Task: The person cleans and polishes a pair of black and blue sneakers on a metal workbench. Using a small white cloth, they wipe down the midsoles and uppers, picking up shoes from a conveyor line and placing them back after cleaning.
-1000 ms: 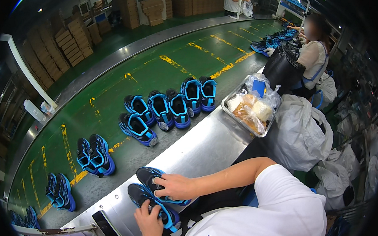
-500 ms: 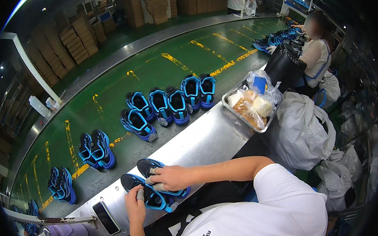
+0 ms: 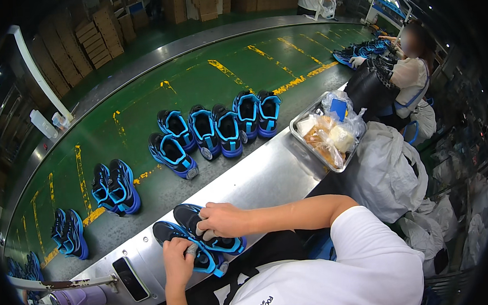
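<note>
A pair of black-and-blue sneakers lies side by side on the metal ledge before me, toes pointing away and to the left. My left hand (image 3: 179,260) bends its fingers over the lacing of the left sneaker (image 3: 168,230). Over the upper of the right sneaker (image 3: 187,214) lies my right hand (image 3: 224,219), fingers curled down onto it near the lacing. Grey covers wrap some fingertips on both hands. What the fingertips pinch is partly hidden, and any lace between them is too small to make out.
Several matching sneakers (image 3: 202,131) stand on the green belt (image 3: 141,122) beyond the metal ledge (image 3: 268,179). A tray (image 3: 341,168) of plastic-bagged items sits right, near white bags (image 3: 387,166). Left are a phone (image 3: 130,278) and purple bottle (image 3: 82,299). A co-worker (image 3: 412,75) sits far right.
The sneakers on the belt have shifted left. My right hand's fingers have curled down more onto the right sneaker, and my left fingers have bent further over the left one.
</note>
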Action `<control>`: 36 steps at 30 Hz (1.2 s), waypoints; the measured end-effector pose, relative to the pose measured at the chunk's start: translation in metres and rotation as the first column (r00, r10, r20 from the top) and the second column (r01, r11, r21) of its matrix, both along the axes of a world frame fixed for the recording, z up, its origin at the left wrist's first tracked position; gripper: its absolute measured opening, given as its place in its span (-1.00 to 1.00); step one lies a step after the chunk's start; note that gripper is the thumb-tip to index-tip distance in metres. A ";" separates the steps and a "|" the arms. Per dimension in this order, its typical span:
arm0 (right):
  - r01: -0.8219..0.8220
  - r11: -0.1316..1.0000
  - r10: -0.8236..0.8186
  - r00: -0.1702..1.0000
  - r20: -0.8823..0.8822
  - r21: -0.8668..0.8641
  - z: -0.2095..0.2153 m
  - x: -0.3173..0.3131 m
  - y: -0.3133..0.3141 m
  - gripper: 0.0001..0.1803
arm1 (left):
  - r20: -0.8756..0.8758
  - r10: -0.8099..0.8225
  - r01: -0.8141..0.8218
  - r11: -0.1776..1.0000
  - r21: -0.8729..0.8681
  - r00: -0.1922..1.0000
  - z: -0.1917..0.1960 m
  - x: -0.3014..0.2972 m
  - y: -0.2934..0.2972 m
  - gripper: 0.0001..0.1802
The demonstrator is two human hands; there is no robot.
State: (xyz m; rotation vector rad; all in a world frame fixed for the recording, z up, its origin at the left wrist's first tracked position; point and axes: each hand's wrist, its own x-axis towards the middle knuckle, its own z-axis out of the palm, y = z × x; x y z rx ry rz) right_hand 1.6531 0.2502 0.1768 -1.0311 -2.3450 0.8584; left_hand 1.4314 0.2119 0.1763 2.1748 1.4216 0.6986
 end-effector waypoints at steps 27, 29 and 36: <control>-0.114 0.974 0.131 0.988 0.078 -0.195 0.024 0.054 -0.022 -0.68 | 0.218 0.265 -0.205 0.943 -0.263 0.939 0.012 0.050 -0.055 -0.64; -0.101 0.975 0.122 0.988 0.095 -0.199 0.024 0.059 -0.024 -0.68 | 0.389 0.229 -0.053 0.909 -0.414 0.892 0.004 0.045 -0.051 -0.58; -0.285 0.909 0.299 0.954 -0.001 -0.304 -0.003 0.068 0.000 -0.71 | 0.237 0.297 -0.245 0.943 -0.225 0.925 -0.010 0.070 -0.050 -0.64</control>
